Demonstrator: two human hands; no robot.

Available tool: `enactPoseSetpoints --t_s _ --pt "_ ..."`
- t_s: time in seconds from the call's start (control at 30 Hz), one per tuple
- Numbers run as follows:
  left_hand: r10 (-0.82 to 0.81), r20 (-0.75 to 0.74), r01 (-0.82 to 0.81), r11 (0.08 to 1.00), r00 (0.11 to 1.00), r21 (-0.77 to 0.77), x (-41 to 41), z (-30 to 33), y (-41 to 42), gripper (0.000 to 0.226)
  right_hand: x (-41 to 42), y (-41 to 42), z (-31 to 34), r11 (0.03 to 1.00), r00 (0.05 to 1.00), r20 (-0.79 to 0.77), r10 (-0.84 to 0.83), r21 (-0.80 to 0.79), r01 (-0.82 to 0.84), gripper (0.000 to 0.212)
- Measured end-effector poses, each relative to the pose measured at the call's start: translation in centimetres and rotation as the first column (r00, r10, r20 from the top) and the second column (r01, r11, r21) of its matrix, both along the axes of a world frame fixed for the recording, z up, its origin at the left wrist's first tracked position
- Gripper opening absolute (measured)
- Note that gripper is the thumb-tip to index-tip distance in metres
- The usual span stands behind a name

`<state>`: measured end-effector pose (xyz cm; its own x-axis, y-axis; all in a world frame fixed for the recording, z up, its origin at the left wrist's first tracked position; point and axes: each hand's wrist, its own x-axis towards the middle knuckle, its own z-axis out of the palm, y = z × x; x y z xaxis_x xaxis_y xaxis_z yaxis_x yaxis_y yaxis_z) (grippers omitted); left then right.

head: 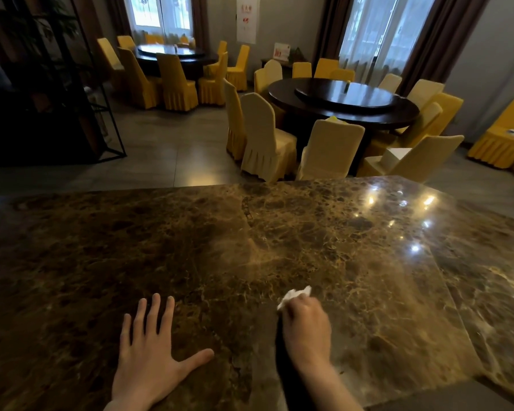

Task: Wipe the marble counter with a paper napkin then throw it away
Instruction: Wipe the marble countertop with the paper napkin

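Note:
A wide brown marble counter (250, 247) with gold veins fills the lower half of the view. My right hand (306, 324) presses down on the counter near its front, closed around a crumpled white paper napkin (294, 294) that sticks out past the fingertips. To its left my left hand (152, 351) lies flat on the marble, palm down, fingers spread, holding nothing. No waste bin shows in view.
Beyond the counter's far edge is a dining room: a dark round table (343, 100) ringed by yellow-covered chairs (267, 137), a second round table (172, 56) further back, and a black metal shelf frame (72, 93) at the left.

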<state>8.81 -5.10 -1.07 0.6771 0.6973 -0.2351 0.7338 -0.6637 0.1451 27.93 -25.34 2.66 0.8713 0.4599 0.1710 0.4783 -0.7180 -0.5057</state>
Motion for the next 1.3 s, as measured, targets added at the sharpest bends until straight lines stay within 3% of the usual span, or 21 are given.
enactPoseSetpoints --t_s 0.13,0.2,0.27,0.37,0.5,0.63,0.77,0.83,0.93,1.07,1.17,1.23,1.3 --pt "-0.007 -0.013 0.007 1.000 1.000 0.007 -0.1 0.0 0.1 0.146 -4.7 1.0 -1.6 0.939 0.941 0.010 0.339 0.050 -0.339 0.006" --pt "-0.006 0.002 0.006 1.000 1.000 0.015 0.0 -0.1 0.1 0.146 -4.2 -0.4 -1.7 0.903 0.902 0.066 0.427 0.024 -0.429 0.009" --pt "-0.005 0.012 0.005 1.000 1.000 0.018 0.1 -0.1 0.2 0.145 -2.2 -2.2 -1.7 0.929 0.925 0.097 0.368 0.013 -0.370 0.012" --pt "-0.012 0.030 0.012 1.000 0.999 0.002 -0.1 -0.2 0.3 0.145 2.1 -4.3 -1.2 0.993 0.992 0.049 0.115 0.004 -0.115 0.013" --pt "-0.012 0.051 0.010 0.999 0.999 0.032 -0.3 -0.6 0.2 0.145 1.9 -1.8 -0.3 0.998 0.998 0.024 -0.056 0.007 0.056 0.015" --pt "-0.011 0.079 0.005 0.998 0.997 0.068 -0.4 -0.9 0.2 0.145 -4.0 1.7 -0.9 0.971 0.972 0.011 0.233 0.059 -0.234 0.017" --pt "-0.011 0.085 0.006 0.998 0.996 0.069 -0.5 -0.9 0.1 0.146 -4.8 -0.8 -1.7 0.838 0.836 0.051 0.546 -0.022 -0.546 0.026" --pt "-0.017 0.093 0.010 0.998 0.996 0.068 -0.5 -0.9 0.1 0.146 -2.5 -2.9 -1.5 0.868 0.866 0.062 0.496 -0.045 -0.494 0.029" --pt "-0.018 0.084 0.011 0.997 0.996 0.073 -0.5 -1.0 0.1 0.146 1.2 -4.3 -0.9 0.979 0.979 0.022 0.203 0.010 -0.204 0.035" --pt "-0.016 0.081 0.009 0.997 0.997 0.082 -0.4 -1.4 0.3 0.144 0.7 -2.1 -0.8 0.999 0.999 0.035 0.019 0.028 -0.020 0.032" --pt "-0.016 0.078 0.010 0.996 0.997 0.085 -0.4 -1.5 0.2 0.144 -2.3 0.5 -1.0 0.984 0.985 0.028 0.170 0.052 -0.171 0.029" --pt "-0.015 0.065 0.009 0.996 0.998 0.090 -0.4 -1.5 0.2 0.144 -3.9 2.0 -1.1 0.926 0.926 0.038 0.376 0.002 -0.376 0.030" --pt "-0.012 0.063 0.006 0.997 0.998 0.083 -0.4 -1.3 0.2 0.145 -3.5 2.5 -1.3 0.881 0.880 0.055 0.472 -0.021 -0.472 0.030"
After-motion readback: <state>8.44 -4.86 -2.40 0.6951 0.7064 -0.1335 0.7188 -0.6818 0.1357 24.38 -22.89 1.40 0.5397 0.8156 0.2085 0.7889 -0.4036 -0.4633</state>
